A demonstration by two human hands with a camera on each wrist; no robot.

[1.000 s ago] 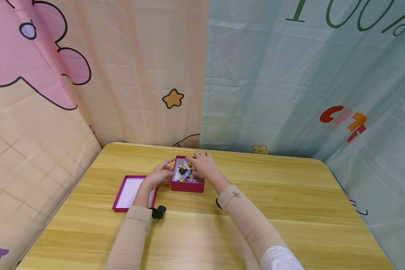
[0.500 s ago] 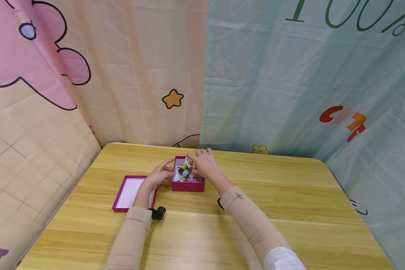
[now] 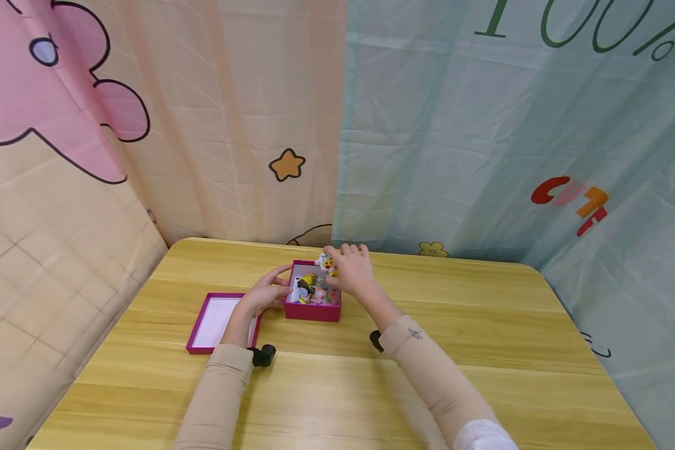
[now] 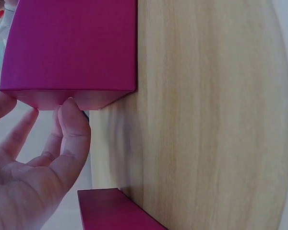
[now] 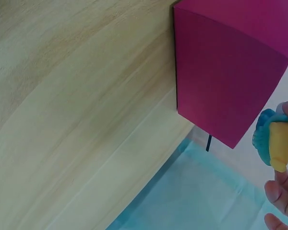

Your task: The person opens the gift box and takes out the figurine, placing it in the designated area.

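Right hand [image 3: 353, 270]: thumb and finger pinch a smooth, rounded figurine [image 5: 278, 143], raised near the far right corner of the magenta box [image 3: 312, 312]. Head up, face toward the near side; long axis roughly upright. Lower body hidden in the head view. Left hand [image 3: 265, 293]: fingers loosely spread, tips touching the box's flat left wall. Jumbled toys [image 3: 320, 295] inside overlap, outlines unclear.
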